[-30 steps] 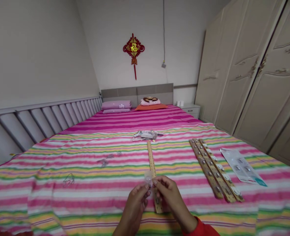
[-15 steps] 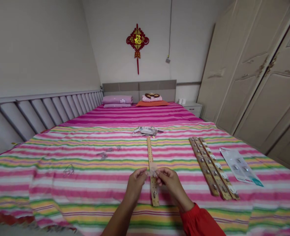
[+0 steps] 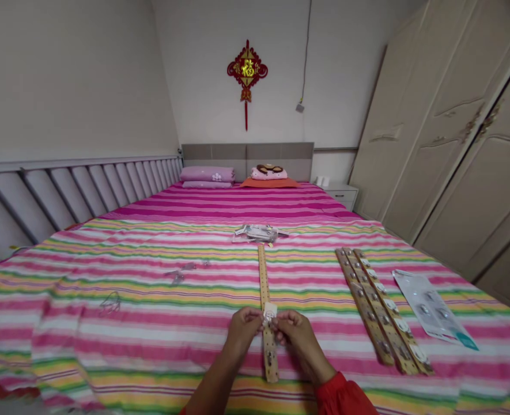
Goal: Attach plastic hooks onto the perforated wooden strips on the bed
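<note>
A long wooden strip (image 3: 264,288) with a row of holes lies lengthwise on the striped bedspread (image 3: 129,323) in front of me. My left hand (image 3: 242,329) and my right hand (image 3: 297,335) meet over its near part. Both pinch a small clear and white piece (image 3: 269,313) held right on the strip. A few small metal parts sit in the strip's nearest holes (image 3: 270,358). My right arm wears a red sleeve (image 3: 341,397).
Three similar wooden strips fitted with round pieces (image 3: 380,311) lie to the right, beside a clear plastic packet (image 3: 431,305). A heap of small packets (image 3: 257,233) sits beyond the strip. Small clips (image 3: 179,276) lie left. Wardrobe doors (image 3: 453,144) line the right wall.
My hands moved forward and down from holding the small piece above the bedspread to pressing it onto the strip. The view shifted slightly.
</note>
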`<state>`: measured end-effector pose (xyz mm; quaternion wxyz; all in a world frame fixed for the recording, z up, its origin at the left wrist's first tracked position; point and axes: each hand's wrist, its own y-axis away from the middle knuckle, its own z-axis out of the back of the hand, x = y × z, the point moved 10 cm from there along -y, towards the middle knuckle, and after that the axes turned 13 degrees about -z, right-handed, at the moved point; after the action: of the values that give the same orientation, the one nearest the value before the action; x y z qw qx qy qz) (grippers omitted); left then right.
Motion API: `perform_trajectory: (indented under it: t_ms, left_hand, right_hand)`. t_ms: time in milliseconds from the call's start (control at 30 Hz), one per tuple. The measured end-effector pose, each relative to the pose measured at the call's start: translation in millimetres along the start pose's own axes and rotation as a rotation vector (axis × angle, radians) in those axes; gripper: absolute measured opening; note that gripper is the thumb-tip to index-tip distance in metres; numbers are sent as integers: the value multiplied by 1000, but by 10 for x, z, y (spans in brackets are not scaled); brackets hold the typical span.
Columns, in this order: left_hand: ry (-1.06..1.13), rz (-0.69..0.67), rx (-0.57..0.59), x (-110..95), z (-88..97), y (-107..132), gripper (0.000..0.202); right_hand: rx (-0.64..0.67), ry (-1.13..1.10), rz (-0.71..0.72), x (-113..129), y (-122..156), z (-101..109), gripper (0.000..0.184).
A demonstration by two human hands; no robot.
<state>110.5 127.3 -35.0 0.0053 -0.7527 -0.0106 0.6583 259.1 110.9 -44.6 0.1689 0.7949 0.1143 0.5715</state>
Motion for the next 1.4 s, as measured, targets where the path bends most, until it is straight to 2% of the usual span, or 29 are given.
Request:
perform_trajectory:
  t_ms: [167, 400, 700, 900, 1400]
  left_hand:
    - [18, 28, -11, 131, 19, -24, 29]
    - [-20, 0, -28, 159, 24, -32, 25]
    - [-39, -38, -18, 208, 17, -35, 20]
    - [-105, -30, 16, 247, 14, -45, 20]
    - [-272, -26, -12, 254, 51, -55, 13]
  right_hand:
    - [41, 97, 46, 38, -36, -39, 30]
    - [-17, 174, 117, 48, -27, -13, 28]
    - [-58, 212, 100, -25, -72, 23, 22]
    - [-77, 232, 125, -76, -116, 56, 28]
    - [-97, 252, 150, -99, -129, 65, 30]
